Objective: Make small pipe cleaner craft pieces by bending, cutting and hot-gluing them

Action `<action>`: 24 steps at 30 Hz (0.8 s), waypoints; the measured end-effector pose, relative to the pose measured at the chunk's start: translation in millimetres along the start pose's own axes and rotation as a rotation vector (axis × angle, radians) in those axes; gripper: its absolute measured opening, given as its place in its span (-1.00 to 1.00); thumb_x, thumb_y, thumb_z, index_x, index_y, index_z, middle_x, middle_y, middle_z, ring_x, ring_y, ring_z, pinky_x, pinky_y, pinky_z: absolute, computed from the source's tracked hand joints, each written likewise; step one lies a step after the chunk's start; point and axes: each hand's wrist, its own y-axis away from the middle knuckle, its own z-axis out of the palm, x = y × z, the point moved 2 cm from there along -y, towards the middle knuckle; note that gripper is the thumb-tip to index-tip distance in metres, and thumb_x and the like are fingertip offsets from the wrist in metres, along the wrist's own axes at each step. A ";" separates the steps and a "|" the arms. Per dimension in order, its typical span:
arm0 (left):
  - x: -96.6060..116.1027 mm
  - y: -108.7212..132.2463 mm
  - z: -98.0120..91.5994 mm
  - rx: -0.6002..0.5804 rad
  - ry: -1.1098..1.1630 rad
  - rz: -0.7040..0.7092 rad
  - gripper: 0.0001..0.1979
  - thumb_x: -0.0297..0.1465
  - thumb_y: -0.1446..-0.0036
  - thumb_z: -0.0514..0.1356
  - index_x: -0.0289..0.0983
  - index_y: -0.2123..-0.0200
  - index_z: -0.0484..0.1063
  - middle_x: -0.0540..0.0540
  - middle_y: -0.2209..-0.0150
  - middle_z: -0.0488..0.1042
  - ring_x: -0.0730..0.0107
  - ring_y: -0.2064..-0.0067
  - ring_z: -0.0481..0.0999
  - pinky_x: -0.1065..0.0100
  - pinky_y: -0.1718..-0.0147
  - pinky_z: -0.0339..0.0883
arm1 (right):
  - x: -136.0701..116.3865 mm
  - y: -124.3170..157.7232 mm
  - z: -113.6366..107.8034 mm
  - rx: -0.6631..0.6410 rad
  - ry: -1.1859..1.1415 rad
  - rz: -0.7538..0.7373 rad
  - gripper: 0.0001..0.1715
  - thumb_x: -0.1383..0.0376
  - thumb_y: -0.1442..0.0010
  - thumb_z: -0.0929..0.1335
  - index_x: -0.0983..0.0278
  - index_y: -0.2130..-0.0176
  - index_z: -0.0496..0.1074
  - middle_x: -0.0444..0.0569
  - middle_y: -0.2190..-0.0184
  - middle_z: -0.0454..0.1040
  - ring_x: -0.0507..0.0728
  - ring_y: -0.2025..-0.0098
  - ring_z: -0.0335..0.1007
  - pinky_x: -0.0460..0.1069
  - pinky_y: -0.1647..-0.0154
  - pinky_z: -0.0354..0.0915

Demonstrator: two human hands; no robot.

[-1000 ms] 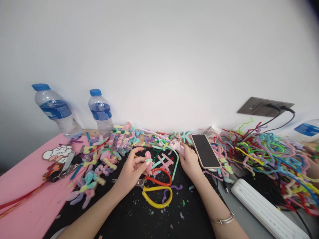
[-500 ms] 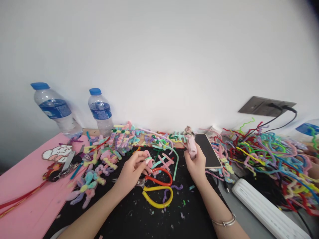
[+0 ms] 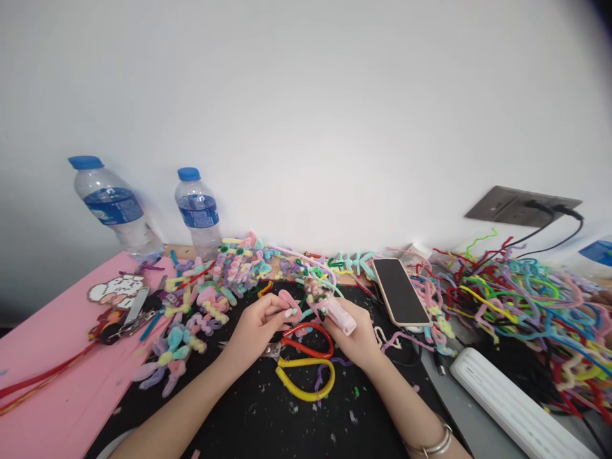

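Low in the frame, both forearms reach up onto a black mat speckled with fuzzy trimmings, the kind of surface that shows small bright scraps well. Just above the wrists lie scissors with one red and one yellow loop handle, set flat between the arms — close enough to grab without looking.

At the centre, the left hand pinches a small pink fuzzy piece between thumb and fingertips, lifted clear of the mat. The right hand is closed round a pale pink tube-shaped tool, its tip angled toward that piece; the two nearly meet.

Further up, finished pastel shapes sit in a loose heap at centre left. A phone rests face up right of centre, and a tangle of bright fuzzy wires spreads across the right — raw stock kept apart. Two water bottles stand against the wall at upper left of the bench.
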 end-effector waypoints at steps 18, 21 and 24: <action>-2.5 -5.9 -6.2 0.123 -0.081 0.081 -0.83 -0.40 0.11 0.23 -0.28 0.37 0.36 -0.11 0.32 0.53 0.20 0.17 0.52 0.27 0.24 0.42 | 0.8 2.0 4.9 -0.126 -0.078 0.065 -0.88 0.36 -0.09 0.29 0.30 0.33 0.42 -0.09 0.48 0.45 0.06 0.48 0.32 -0.09 0.43 0.27; -3.0 -5.9 -6.3 0.131 -0.062 0.094 -0.81 -0.40 0.10 0.22 -0.28 0.34 0.36 -0.11 0.28 0.49 0.21 0.15 0.50 0.27 0.25 0.42 | 0.7 2.0 5.8 -0.154 -0.078 0.052 -0.92 0.35 -0.08 0.29 0.29 0.45 0.33 -0.14 0.57 0.34 0.02 0.54 0.21 -0.11 0.50 0.19; -2.4 -5.7 -6.1 0.147 -0.062 0.088 -0.79 -0.39 0.11 0.22 -0.28 0.32 0.36 -0.09 0.25 0.45 0.24 0.20 0.50 0.27 0.26 0.43 | 1.1 2.4 6.3 -0.173 -0.053 0.047 -0.85 0.35 -0.08 0.29 0.26 0.51 0.23 -0.18 0.61 0.24 0.00 0.59 0.12 -0.11 0.55 0.11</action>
